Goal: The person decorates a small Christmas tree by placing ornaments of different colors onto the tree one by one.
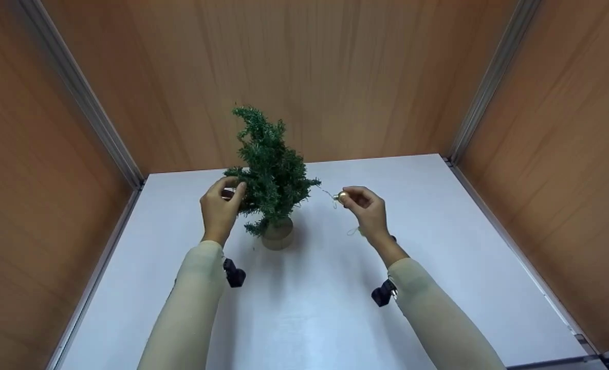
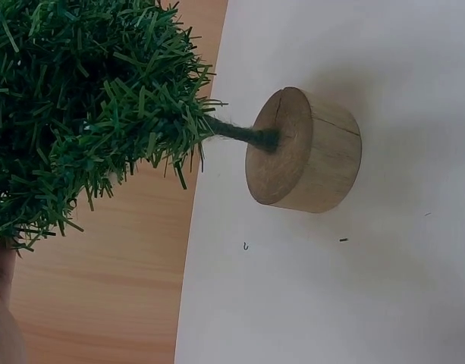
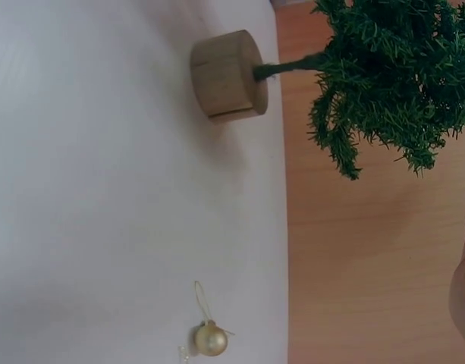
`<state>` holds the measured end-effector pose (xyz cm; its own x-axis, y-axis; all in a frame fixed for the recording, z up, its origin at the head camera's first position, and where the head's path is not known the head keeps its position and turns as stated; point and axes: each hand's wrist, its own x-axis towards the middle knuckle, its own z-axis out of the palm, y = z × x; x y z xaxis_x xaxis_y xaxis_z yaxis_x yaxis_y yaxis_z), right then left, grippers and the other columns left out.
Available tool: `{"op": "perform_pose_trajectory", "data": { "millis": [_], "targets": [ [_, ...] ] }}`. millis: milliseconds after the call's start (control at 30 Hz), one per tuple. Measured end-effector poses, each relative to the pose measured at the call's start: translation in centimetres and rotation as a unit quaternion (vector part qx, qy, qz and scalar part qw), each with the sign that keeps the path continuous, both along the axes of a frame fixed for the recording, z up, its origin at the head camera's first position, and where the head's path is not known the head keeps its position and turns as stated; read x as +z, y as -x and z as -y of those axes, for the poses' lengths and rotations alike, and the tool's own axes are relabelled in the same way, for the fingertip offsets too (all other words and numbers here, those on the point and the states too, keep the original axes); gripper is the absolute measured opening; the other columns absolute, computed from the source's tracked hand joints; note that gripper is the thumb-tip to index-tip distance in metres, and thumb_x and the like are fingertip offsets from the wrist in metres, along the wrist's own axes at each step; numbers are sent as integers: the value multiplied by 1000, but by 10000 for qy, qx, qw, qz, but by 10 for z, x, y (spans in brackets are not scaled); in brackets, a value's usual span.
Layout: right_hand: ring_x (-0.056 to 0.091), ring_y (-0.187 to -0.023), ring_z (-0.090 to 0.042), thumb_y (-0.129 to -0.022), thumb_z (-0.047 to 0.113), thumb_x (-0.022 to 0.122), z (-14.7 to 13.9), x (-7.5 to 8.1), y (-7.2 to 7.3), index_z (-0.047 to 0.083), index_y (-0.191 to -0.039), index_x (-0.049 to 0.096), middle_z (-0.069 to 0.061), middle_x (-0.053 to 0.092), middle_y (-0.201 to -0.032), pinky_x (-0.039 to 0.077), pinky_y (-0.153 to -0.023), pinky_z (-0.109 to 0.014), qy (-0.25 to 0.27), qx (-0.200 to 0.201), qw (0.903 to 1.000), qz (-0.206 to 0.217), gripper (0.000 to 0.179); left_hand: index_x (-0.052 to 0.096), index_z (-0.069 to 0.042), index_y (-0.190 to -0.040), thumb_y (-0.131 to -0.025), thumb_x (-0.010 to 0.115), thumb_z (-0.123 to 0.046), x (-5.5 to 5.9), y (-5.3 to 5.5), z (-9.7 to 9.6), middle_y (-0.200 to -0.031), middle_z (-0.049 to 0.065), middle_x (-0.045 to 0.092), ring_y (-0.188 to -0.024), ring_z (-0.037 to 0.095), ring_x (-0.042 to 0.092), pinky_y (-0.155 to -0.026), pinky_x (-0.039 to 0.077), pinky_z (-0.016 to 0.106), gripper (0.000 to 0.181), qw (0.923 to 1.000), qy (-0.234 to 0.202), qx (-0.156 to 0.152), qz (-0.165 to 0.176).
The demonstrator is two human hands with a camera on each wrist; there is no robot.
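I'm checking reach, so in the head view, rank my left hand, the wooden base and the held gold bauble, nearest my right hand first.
1. Held gold bauble: pinched in the right hand.
2. Wooden base: leftward, beneath the tree.
3. Left hand: at the tree's left side.

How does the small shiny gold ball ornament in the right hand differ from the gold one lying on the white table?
The held gold ball ornament is pinched in the right hand above the smooth white table; the lying gold ball ornament rests on it. The held one is close to the bushy green artificial tree; the lying one is farther off. In the head view, the held one shows partly; the lying one's ball is hidden. Both are gold and round.
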<state>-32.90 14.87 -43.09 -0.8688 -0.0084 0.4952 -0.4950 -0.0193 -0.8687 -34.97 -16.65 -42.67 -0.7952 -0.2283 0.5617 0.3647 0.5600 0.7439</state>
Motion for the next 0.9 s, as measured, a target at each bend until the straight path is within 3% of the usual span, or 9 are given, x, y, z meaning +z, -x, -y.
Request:
{"op": "perform_pose_trajectory", "data": {
  "millis": [900],
  "targets": [
    [59, -78, -25, -82, 8, 66, 25, 4, -2, -3, -101, 62, -15, 62, -92, 50, -70, -29, -56, 167, 9998, -16, 22, 64, -20, -102, -84, 58, -45, 1, 0, 3, -94, -9, 60, -74, 7, 55, -61, 48, 24, 31, 9999, -33, -49, -159]
  ]
}}
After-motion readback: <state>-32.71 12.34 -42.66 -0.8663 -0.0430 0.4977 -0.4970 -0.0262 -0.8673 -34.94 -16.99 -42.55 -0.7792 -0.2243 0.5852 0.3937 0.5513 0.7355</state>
